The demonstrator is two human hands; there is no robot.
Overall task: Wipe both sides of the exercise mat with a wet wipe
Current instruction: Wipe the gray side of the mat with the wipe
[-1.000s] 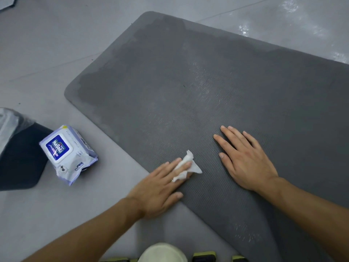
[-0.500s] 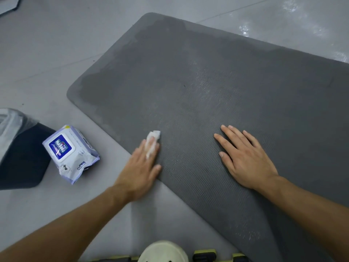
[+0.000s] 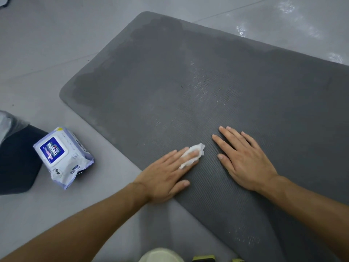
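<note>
A dark grey exercise mat (image 3: 207, 82) lies flat on the grey floor, with darker damp patches and a shiny streak across its far half. My left hand (image 3: 166, 174) lies flat at the mat's near left edge, its straight fingers pressing a crumpled white wet wipe (image 3: 192, 155) onto the mat; part of the wipe is under the fingers. Just to the right, my right hand (image 3: 243, 159) rests flat on the mat with fingers spread and nothing in it.
A white and blue pack of wet wipes (image 3: 62, 156) lies on the floor left of the mat. Beside it at the left edge stands a dark bin with a clear liner (image 3: 17, 159). A pale round object (image 3: 160, 256) shows at the bottom edge.
My left hand slid the wipe left along the mat's near edge, then back right toward my right hand. My right hand stayed flat in place.
</note>
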